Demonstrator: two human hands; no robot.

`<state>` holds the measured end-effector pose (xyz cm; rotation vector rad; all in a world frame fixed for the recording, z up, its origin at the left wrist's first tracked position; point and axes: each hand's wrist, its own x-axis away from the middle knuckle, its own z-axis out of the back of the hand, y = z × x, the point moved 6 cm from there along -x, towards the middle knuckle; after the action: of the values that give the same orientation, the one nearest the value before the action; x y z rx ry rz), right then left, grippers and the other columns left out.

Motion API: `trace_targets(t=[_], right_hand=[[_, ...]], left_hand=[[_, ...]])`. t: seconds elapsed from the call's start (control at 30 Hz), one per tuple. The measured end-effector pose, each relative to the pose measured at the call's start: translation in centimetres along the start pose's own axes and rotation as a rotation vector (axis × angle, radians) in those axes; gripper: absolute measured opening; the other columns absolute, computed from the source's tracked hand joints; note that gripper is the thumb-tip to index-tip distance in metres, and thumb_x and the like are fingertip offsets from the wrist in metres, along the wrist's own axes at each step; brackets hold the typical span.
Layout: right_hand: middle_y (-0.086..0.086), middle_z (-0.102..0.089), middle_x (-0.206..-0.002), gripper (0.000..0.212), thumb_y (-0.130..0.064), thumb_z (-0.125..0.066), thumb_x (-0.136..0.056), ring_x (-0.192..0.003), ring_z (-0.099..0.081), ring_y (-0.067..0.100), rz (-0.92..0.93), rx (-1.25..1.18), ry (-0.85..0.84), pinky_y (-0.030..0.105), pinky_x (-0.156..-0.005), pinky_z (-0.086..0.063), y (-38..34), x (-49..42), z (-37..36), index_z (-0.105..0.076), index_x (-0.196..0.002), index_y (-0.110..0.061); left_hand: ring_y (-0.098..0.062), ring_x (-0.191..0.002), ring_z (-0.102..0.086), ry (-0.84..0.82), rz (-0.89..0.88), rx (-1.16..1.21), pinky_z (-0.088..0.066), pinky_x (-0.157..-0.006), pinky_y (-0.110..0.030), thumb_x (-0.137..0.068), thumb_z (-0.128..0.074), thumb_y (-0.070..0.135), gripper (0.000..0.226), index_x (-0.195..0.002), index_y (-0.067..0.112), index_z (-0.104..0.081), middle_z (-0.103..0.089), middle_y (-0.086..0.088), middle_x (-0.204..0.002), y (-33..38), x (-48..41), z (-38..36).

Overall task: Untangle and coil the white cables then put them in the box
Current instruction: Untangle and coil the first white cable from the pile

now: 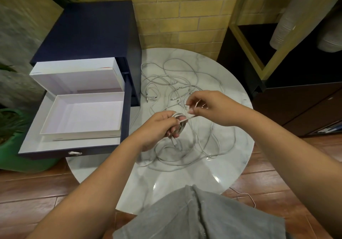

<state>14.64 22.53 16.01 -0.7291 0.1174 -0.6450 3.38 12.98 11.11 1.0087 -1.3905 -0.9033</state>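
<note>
While the coil's far side is hidden by curled fingers, the left hand (159, 127) grips the coiled cable (178, 121) and the right hand (209, 107) pinches its loose end.

Round marble-patterned table (166, 177) on reddish wood floor (37, 188). Navy drawer unit (88, 29) at its left edge, lower drawer pulled open, metal pull (75, 153) on the front. Yellow brick wall (185, 16) behind. Green pot (18, 161) far left, dark cabinet (305, 105) right.
</note>
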Motion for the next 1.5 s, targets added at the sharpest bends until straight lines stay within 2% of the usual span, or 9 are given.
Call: trace_targets(t=[0.1, 0.2, 0.3, 0.47, 0.67, 0.93, 1.1, 1.27, 1.5], right_hand=[[-0.01, -0.066, -0.108, 0.031, -0.022, -0.06, -0.093, -0.099, -0.062, 0.003, -0.029, -0.159, -0.123, 0.016, -0.087, -0.048, -0.3, 0.2, -1.2, -0.057, -0.124, -0.022], [-0.003, -0.07, -0.096, 0.023, -0.018, -0.06, -0.093, -0.091, -0.065, 0.004, -0.066, -0.263, -0.17, 0.017, -0.086, -0.049, -0.3, 0.3, -2.1, -0.062, -0.115, -0.015], [0.0, -0.07, -0.088, 0.019, -0.017, -0.06, -0.093, -0.082, -0.066, 0.006, -0.09, -0.392, -0.175, 0.017, -0.081, -0.05, -0.5, 0.3, -2.3, -0.061, -0.111, -0.011], [0.012, -0.069, -0.086, 0.026, -0.021, -0.063, -0.091, -0.082, -0.061, 0.015, -0.132, -0.478, -0.164, 0.039, -0.089, -0.049, 0.1, 0.4, -2.7, -0.054, -0.113, -0.014], [0.015, -0.07, -0.096, 0.026, -0.025, -0.049, -0.099, -0.093, -0.068, 0.023, -0.229, -0.666, -0.185, 0.041, -0.094, -0.049, 0.2, 0.8, -3.2, -0.05, -0.118, -0.008], [0.017, -0.07, -0.102, 0.033, -0.011, -0.057, -0.094, -0.09, -0.068, 0.017, -0.243, -0.67, -0.262, 0.031, -0.083, -0.049, 0.3, 0.3, -3.7, -0.048, -0.125, -0.013], [0.008, -0.066, -0.087, 0.034, -0.003, -0.058, -0.091, -0.082, -0.064, 0.016, -0.245, -0.723, -0.26, 0.027, -0.075, -0.051, 0.5, 0.1, -3.7, -0.047, -0.122, -0.012], [0.008, -0.056, -0.088, 0.023, -0.002, -0.046, -0.096, -0.073, -0.059, 0.017, -0.214, -0.705, -0.166, 0.032, -0.075, -0.055, 0.7, -0.3, -3.9, -0.045, -0.116, -0.014], [-0.002, -0.053, -0.088, 0.029, -0.003, -0.045, -0.096, -0.062, -0.048, 0.003, -0.096, -0.417, -0.071, 0.017, -0.063, -0.042, 0.4, -1.0, -2.9, -0.056, -0.116, -0.022]], left_hand=[[-0.005, -0.045, -0.044, -0.038, 0.002, -0.022, -0.038, -0.07, -0.036, -0.091, -0.05, 0.007, 0.024, -0.099, -0.015, -0.056, -0.042, 0.006, -0.049, 0.4, 0.2, -0.5], [-0.005, -0.046, -0.047, -0.063, 0.002, -0.096, -0.039, -0.072, -0.037, -0.094, -0.047, 0.006, 0.02, -0.097, -0.01, -0.059, -0.045, 0.006, -0.051, 0.6, 0.2, -0.3], [-0.009, -0.052, -0.053, 0.001, -0.013, -0.135, -0.043, -0.066, -0.027, -0.095, -0.046, 0.002, 0.018, -0.09, 0.005, -0.063, -0.053, 0.005, -0.055, 0.7, 0.1, 0.7], [-0.01, -0.064, -0.058, 0.089, -0.124, -0.315, -0.045, -0.061, -0.02, -0.095, -0.052, 0.009, 0.014, -0.091, 0.019, -0.061, -0.063, 0.008, -0.066, 1.0, -0.1, 1.3], [-0.003, -0.054, -0.05, 0.198, -0.255, -0.528, -0.039, -0.051, -0.013, -0.095, -0.043, 0.006, 0.02, -0.09, 0.025, -0.05, -0.061, -0.004, -0.07, 1.6, 0.5, 1.0], [-0.003, -0.055, -0.043, 0.161, -0.285, -0.675, -0.035, -0.053, -0.019, -0.098, -0.042, 0.01, 0.019, -0.086, 0.025, -0.043, -0.054, 0.006, -0.07, 2.1, 0.4, 0.0], [-0.006, -0.059, -0.045, 0.112, -0.217, -0.544, -0.04, -0.058, -0.03, -0.096, -0.048, 0.025, 0.015, -0.081, 0.024, -0.046, -0.053, 0.013, -0.065, 1.9, 0.6, 0.1], [0.005, -0.058, -0.048, 0.036, -0.153, -0.469, -0.035, -0.063, -0.023, -0.093, -0.05, 0.018, 0.011, -0.085, 0.019, -0.058, -0.056, 0.025, -0.062, 2.2, 0.8, -0.4], [0.002, -0.052, -0.04, -0.011, -0.161, -0.487, -0.032, -0.054, -0.011, -0.098, -0.052, 0.023, 0.017, -0.089, 0.011, -0.06, -0.049, 0.022, -0.056, 2.0, 0.5, -0.5]])
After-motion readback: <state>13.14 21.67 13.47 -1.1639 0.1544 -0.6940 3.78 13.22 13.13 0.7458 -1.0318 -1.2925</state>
